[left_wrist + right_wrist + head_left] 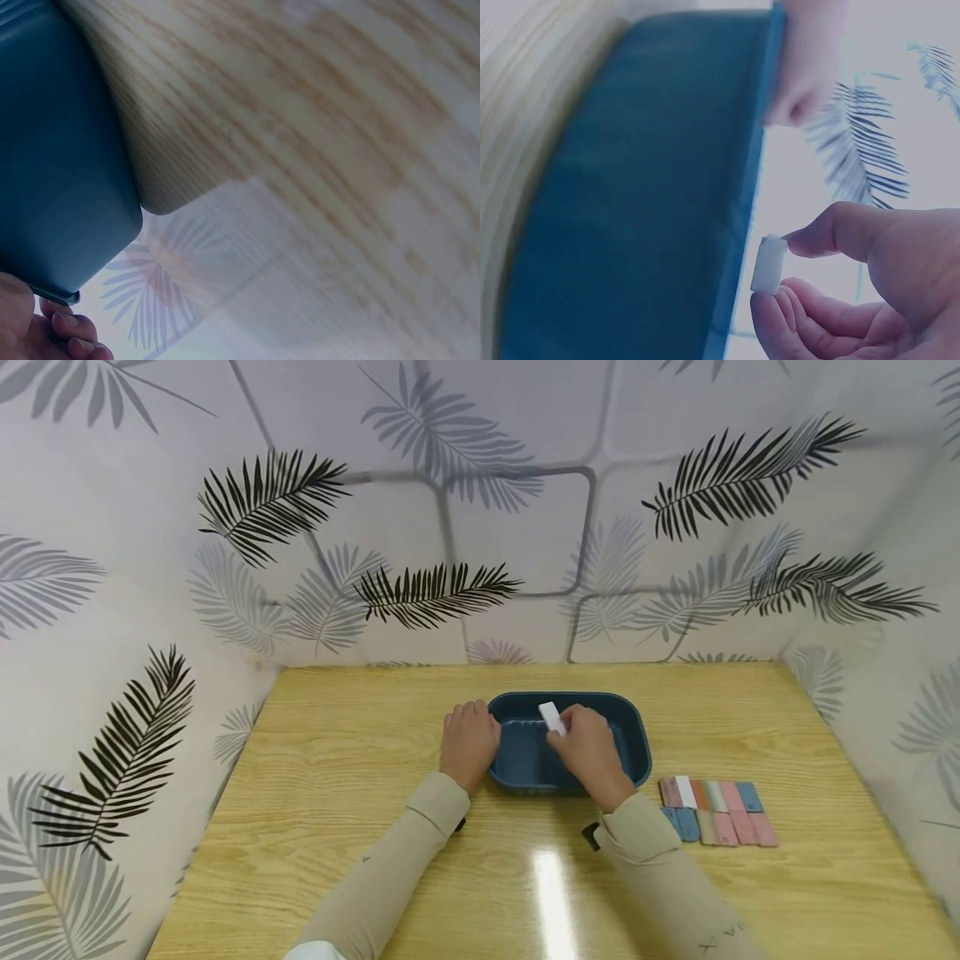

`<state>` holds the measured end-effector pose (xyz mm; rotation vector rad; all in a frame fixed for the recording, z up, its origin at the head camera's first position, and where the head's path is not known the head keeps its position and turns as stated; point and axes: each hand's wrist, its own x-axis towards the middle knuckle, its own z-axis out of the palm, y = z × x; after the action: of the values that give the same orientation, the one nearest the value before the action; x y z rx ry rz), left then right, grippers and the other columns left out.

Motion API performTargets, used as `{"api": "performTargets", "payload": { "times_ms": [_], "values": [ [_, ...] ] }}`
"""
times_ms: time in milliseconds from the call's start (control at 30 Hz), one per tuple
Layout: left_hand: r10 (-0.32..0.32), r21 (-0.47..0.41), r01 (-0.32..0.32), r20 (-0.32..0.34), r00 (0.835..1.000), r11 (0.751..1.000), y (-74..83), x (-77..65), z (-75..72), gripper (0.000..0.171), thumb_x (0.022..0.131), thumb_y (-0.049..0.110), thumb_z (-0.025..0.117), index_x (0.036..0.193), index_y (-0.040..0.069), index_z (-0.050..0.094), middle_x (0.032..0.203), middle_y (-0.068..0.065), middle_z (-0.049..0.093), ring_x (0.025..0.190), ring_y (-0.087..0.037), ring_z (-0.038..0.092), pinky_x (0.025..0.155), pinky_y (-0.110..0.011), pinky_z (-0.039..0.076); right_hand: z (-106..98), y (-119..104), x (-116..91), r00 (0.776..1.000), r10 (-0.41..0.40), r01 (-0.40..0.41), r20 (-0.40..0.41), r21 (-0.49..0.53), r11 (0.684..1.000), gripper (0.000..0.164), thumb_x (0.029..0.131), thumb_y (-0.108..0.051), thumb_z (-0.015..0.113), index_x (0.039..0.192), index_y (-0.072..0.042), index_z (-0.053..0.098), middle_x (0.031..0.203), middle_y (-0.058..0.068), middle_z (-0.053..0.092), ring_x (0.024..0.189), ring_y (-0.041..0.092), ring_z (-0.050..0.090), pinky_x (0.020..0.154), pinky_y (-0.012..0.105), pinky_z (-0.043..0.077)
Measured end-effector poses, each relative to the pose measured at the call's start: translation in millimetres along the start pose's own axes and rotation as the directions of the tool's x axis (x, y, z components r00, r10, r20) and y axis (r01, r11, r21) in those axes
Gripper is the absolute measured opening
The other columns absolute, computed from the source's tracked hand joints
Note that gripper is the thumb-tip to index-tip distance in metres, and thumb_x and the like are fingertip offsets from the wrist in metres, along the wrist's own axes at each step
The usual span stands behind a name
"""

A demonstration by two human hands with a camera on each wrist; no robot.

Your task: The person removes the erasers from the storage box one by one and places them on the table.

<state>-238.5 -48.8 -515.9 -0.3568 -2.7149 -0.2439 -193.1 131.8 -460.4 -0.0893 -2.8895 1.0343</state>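
A dark blue rectangular plastic basin (522, 758) stands on the wooden table. My left hand (471, 745) holds its left rim, and in the left wrist view the fingers (71, 326) curl at the edge. Over the basin, my right hand (592, 752) pinches a small white rectangular block (552, 717) between thumb and fingers. The right wrist view shows the white block (769, 265) end-on, just beside the basin's rim in that view.
To the right of the basin, several flat blocks (738, 825) in pink, blue, orange, white and beige lie side by side in two rows on the table (337, 735). A leaf-patterned wall covering (510, 552) rises behind and at both sides.
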Motion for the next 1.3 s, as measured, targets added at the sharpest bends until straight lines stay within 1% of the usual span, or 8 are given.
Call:
{"api": "performTargets", "payload": {
  "times_ms": [267, 433, 567, 700, 833, 1033, 1167, 1300],
  "values": [
    [0.006, 0.013, -0.005, -0.013, 1.0, 1.0, -0.5, -1.2, -0.5, 0.019, 0.093, 0.02, 0.047, 0.087, 0.005, 0.057, 0.079, -0.008, 0.058, 0.075, -0.024, 0.052, 0.067, -0.036, 0.041, -50.3, 26.9, -25.5, 0.996, 0.015, -0.014, -0.091, 0.01, 1.0, 0.03, 0.084, -0.019, 0.063, 0.104, 0.004, 0.06, 0.093, 0.015, 0.062, 0.081, 0.026, 0.058, 0.07, 0.04, 0.048],
    [0.009, 0.018, -0.009, -0.006, 1.0, 1.0, -0.6, -0.8, 0.3, 0.02, 0.093, 0.02, 0.046, 0.088, 0.005, 0.057, 0.079, -0.008, 0.058, 0.076, -0.024, 0.052, 0.068, -0.036, 0.041, -76.2, 53.2, -45.4, 0.984, 0.091, -0.085, -0.154, 0.046, 0.995, 0.032, 0.086, -0.019, 0.06, 0.108, 0.004, 0.059, 0.095, 0.017, 0.062, 0.086, 0.027, 0.058, 0.073, 0.041, 0.048],
    [0.004, 0.008, -0.004, -0.002, 1.0, 1.0, -0.7, -0.5, -0.5, 0.02, 0.093, 0.02, 0.045, 0.088, 0.005, 0.056, 0.079, -0.008, 0.057, 0.076, -0.024, 0.053, 0.069, -0.037, 0.041, -86.3, 76.1, -60.9, 0.967, 0.166, -0.156, -0.195, 0.065, 0.986, 0.033, 0.085, -0.018, 0.058, 0.11, 0.005, 0.059, 0.096, 0.018, 0.062, 0.087, 0.027, 0.059, 0.072, 0.039, 0.047],
    [0.003, -0.007, -0.003, 0.005, 1.0, 1.0, -0.2, -0.5, -2.6, 0.02, 0.093, 0.02, 0.044, 0.088, 0.005, 0.056, 0.08, -0.008, 0.058, 0.078, -0.025, 0.053, 0.071, -0.037, 0.042, -85.4, 97.1, -73.8, 0.951, 0.217, -0.214, -0.223, 0.037, 0.976, 0.033, 0.084, -0.017, 0.059, 0.107, 0.006, 0.06, 0.093, 0.018, 0.063, 0.084, 0.027, 0.059, 0.066, 0.033, 0.046],
    [0.01, -0.001, -0.01, 0.007, 1.0, 1.0, -0.3, 0.1, -3.6, 0.02, 0.094, 0.019, 0.044, 0.089, 0.004, 0.056, 0.08, -0.008, 0.057, 0.077, -0.024, 0.053, 0.07, -0.037, 0.042, -74.5, 111.2, -80.9, 0.955, 0.219, -0.223, -0.199, 0.003, 0.975, 0.035, 0.084, -0.02, 0.061, 0.105, 0.008, 0.06, 0.09, 0.019, 0.063, 0.08, 0.027, 0.06, 0.062, 0.032, 0.046],
    [0.013, 0.009, -0.013, -0.006, 1.0, 1.0, -1.3, 0.8, -3.3, 0.02, 0.094, 0.019, 0.044, 0.088, 0.005, 0.056, 0.078, -0.008, 0.057, 0.076, -0.024, 0.053, 0.068, -0.036, 0.041, -54.3, 113.2, -80.9, 0.969, 0.212, -0.216, -0.127, -0.024, 0.976, 0.034, 0.084, -0.019, 0.062, 0.103, 0.01, 0.06, 0.091, 0.02, 0.063, 0.081, 0.029, 0.059, 0.069, 0.041, 0.047],
    [0.012, 0.004, -0.012, -0.006, 1.0, 1.0, -0.4, -0.2, -3.3, 0.02, 0.094, 0.019, 0.044, 0.087, 0.005, 0.056, 0.078, -0.008, 0.057, 0.076, -0.024, 0.053, 0.068, -0.036, 0.041, -44.5, 110.8, -79.5, 0.972, 0.222, -0.225, -0.077, -0.031, 0.974, 0.034, 0.084, -0.015, 0.061, 0.104, 0.011, 0.06, 0.092, 0.022, 0.062, 0.081, 0.03, 0.059, 0.069, 0.043, 0.047],
    [0.011, -0.004, -0.011, -0.01, 1.0, 1.0, -0.2, -1.1, -2.1, 0.018, 0.093, 0.019, 0.046, 0.087, 0.005, 0.056, 0.078, -0.008, 0.057, 0.075, -0.024, 0.053, 0.067, -0.036, 0.041, -35.6, 111.2, -78.0, 0.976, 0.194, -0.202, -0.098, -0.073, 0.977, 0.03, 0.082, -0.011, 0.062, 0.1, 0.013, 0.061, 0.087, 0.022, 0.06, 0.076, 0.03, 0.056, 0.066, 0.043, 0.045]
  ]
}}
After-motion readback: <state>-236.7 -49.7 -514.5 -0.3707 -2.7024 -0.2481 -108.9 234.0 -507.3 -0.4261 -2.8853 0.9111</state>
